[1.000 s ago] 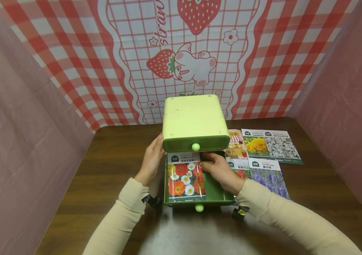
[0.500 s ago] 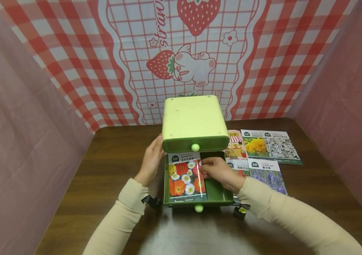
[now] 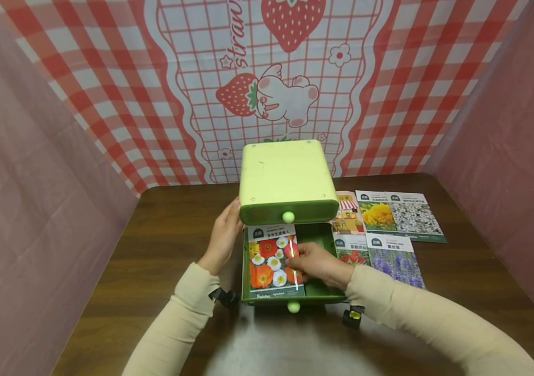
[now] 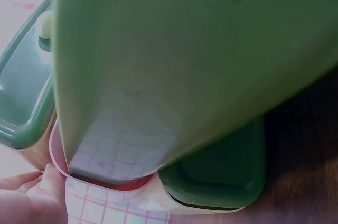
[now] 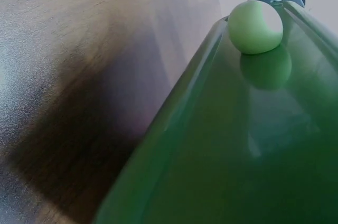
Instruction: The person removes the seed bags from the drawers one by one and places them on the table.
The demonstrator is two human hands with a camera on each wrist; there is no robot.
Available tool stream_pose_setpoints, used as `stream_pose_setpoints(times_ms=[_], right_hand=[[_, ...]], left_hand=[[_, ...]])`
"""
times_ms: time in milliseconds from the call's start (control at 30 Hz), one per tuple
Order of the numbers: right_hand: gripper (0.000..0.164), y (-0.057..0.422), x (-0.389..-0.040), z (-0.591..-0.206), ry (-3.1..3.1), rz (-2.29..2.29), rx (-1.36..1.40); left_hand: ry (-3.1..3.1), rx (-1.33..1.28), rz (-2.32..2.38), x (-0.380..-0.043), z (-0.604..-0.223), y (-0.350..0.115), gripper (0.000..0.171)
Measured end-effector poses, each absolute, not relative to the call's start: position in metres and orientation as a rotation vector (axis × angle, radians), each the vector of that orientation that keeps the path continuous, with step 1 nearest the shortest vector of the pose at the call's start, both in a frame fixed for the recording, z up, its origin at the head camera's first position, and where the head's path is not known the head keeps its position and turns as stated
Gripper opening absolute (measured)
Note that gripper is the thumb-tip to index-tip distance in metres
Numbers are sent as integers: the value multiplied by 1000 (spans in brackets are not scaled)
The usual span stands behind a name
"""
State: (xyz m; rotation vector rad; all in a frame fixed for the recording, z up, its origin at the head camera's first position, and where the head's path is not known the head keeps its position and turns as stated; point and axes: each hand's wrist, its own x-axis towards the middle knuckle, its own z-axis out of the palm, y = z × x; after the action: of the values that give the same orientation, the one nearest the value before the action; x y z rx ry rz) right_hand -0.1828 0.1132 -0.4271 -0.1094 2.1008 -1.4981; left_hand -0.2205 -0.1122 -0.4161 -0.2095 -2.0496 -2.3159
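Observation:
A two-drawer desktop organizer (image 3: pixel 287 169) with a pale yellow-green top stands on the table. Its lower green drawer (image 3: pixel 320 290) is pulled out, while the upper drawer (image 3: pixel 267 212) is in. A flower seed packet (image 3: pixel 271 266) printed with red, orange and white poppies lies at the left inside the lower drawer. My right hand (image 3: pixel 320 263) reaches over the drawer's right side, thumb and bent fingers pinching the packet's right edge. My left hand (image 3: pixel 223 235) presses its extended fingers against the organizer's left side. The right wrist view shows the drawer front with its round knob (image 5: pixel 255 27).
Right of the organizer lie several more flat packets, among them a purple-flowered one (image 3: pixel 394 263), a white-flowered one (image 3: pixel 414 216) and a yellow-flowered one (image 3: pixel 377 214). A pink shop-print sheet (image 3: pixel 348 214) is beside them. A checked cloth (image 3: pixel 121 94) hangs behind the table.
My right hand has drawn toward the drawer front along the packet's right edge. The packet has shifted slightly right. My left hand has stayed in place.

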Motion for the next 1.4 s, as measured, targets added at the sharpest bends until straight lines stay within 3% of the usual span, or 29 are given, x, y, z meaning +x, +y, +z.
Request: stream_pose_setpoints(times_ms=[667, 933, 1200, 1400], right_hand=[[23, 127, -188, -412, 2110, -1513, -131], [30, 148, -180, -392, 2074, -1516, -86], [25, 171, -176, -382, 2060, -1491, -93], [34, 195, -170, -375, 1955, -1467, -110]], left_hand=[[-2069, -224, -2303, -219, -415, -113, 57], [-2072, -227, -2300, -219, -416, -113, 57], [-2053, -218, -2313, -220, -414, -113, 57], [-2051, -207, -2314, -220, -415, -113, 57]])
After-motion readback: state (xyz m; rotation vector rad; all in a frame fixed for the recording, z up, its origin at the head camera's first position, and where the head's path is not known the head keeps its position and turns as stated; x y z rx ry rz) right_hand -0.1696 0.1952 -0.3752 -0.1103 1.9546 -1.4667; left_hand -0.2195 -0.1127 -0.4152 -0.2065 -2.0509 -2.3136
